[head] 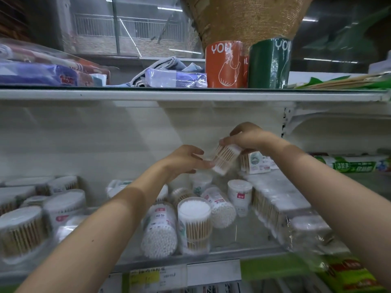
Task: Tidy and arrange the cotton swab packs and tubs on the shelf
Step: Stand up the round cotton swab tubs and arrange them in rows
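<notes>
Above the middle shelf (211, 258), a clear tub of wooden cotton swabs (225, 159) is held tilted in the air. My right hand (246, 137) grips its upper end from above. My left hand (186, 160) touches its lower end with its fingertips. Below them several swab tubs stand or lie jumbled: an upright tub (194, 224), a toppled tub (159, 229) and another lying tub (220, 208). A white tub (240, 194) stands behind. Wrapped multi-packs of swabs (275, 199) line the right side. A boxed pack (255, 162) sits behind my right hand.
More swab tubs (23, 231) crowd the shelf's left end. The shelf above (190, 94) hangs low, carrying an orange roll (224, 64), a green roll (268, 64) and bagged cloths (42, 68). Green packets (351, 163) lie at the right. Price labels (148, 278) line the front rail.
</notes>
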Demonstrator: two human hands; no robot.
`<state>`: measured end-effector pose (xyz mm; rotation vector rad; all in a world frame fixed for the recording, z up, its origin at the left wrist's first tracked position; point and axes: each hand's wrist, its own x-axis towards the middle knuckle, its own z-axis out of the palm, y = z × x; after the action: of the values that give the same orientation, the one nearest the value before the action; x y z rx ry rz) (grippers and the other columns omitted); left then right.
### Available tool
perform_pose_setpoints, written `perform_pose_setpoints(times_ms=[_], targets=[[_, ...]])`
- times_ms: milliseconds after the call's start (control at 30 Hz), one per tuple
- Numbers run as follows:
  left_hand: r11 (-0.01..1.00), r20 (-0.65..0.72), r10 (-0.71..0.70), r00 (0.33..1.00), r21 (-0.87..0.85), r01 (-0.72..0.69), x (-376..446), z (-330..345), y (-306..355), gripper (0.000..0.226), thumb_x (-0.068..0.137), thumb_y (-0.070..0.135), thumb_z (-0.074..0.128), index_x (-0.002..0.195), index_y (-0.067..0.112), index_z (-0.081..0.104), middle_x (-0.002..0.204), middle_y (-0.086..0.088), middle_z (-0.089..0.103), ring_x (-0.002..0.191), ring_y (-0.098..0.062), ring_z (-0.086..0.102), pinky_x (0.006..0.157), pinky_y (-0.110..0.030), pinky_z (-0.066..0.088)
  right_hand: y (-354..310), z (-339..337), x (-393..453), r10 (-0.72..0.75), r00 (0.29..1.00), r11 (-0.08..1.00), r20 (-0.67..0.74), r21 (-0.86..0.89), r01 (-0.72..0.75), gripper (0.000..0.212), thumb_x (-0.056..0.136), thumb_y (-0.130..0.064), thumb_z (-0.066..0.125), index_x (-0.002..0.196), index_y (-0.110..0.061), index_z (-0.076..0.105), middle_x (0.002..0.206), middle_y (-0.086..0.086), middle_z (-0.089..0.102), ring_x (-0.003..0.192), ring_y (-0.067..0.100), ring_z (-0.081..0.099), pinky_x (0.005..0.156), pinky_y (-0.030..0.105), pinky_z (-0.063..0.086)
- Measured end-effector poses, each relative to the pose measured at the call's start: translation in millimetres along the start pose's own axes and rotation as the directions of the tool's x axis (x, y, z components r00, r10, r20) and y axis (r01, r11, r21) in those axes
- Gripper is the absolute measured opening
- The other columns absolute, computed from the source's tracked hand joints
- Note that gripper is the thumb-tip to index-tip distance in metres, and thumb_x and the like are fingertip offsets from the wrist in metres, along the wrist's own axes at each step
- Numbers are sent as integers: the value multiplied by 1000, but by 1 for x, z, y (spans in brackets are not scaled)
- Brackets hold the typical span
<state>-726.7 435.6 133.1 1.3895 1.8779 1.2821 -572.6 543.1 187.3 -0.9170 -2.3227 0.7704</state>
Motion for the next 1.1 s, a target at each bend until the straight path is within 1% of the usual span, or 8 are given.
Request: perform_pose_setpoints(times_ms=[133, 300, 467, 567, 700, 867, 1000, 1100], targets=[[999, 67, 12, 998, -52, -8, -8, 4, 3, 58, 75, 27, 77, 124, 10, 51, 113, -10, 65, 100, -19, 63, 94, -37, 51, 5, -3, -3, -24, 988, 948, 154, 317, -26, 31, 85, -26, 66, 104, -2, 66, 107, 16, 71, 104, 29, 67, 97, 44, 51], [945, 191, -3, 982, -319, 65, -20, -1, 5, 49, 83, 35, 64, 121, 5, 54, 101, -15, 66, 92, -29, 66, 82, -41, 57, 17, 4, -7, -124, 971, 808, 206, 588, -22, 45, 86, -9, 62, 126, 3, 45, 118, 17, 62, 108, 29, 62, 99, 43, 48], [906, 10, 76, 997, -418, -64, -24, -7, 3, 65, 67, 11, 75, 125, 1, 49, 112, -13, 65, 95, -26, 66, 82, -42, 57, 22, 6, -20, -249, 944, 856, 215, 504, 111, 30, 81, 3, 63, 108, -11, 58, 106, 9, 63, 98, 21, 63, 86, 33, 54], [866, -41, 115, 993, -486, -120, -23, -12, 6, 74, 61, 2, 75, 129, 0, 45, 110, -18, 65, 96, -28, 67, 80, -37, 58, 22, 10, -23, -248, 933, 893, 261, 435, 116, 34, 80, -3, 68, 110, -14, 57, 114, 14, 62, 103, 23, 62, 92, 39, 54], [879, -27, 172, 985, -447, -166, -23, -9, 14, 60, 74, -16, 62, 129, 2, 47, 101, -17, 64, 88, -25, 66, 79, -31, 57, 21, 12, -26, -224, 916, 927, 332, 364, 95, 46, 77, -12, 73, 118, -14, 52, 114, 14, 63, 104, 26, 64, 91, 46, 53], [913, -45, 199, 979, -355, -202, -11, -4, 22, 56, 73, -14, 66, 126, -4, 50, 118, -24, 57, 97, -24, 62, 79, -23, 57, 23, 1, -25, -216, 921, 922, 323, 378, 83, 28, 84, -16, 66, 109, -16, 54, 109, 11, 66, 107, 33, 63, 94, 52, 49], [972, -42, 173, 984, -158, -177, 1, 1, 30, 42, 74, -2, 72, 112, -11, 58, 103, -20, 65, 96, -25, 63, 93, -35, 52, 25, -7, -23, -167, 945, 934, 282, 351, 61, 32, 90, -21, 60, 116, -6, 52, 111, 16, 67, 105, 32, 65, 93, 47, 52], [992, -18, 117, 993, -33, -118, 10, 4, 35, 41, 75, 5, 75, 112, 3, 58, 99, -12, 65, 85, -20, 65, 76, -33, 57, 29, -6, -20, -134, 960, 940, 247, 337, 44, 20, 89, -18, 61, 103, -4, 54, 100, 13, 68, 94, 30, 67, 85, 41, 56]])
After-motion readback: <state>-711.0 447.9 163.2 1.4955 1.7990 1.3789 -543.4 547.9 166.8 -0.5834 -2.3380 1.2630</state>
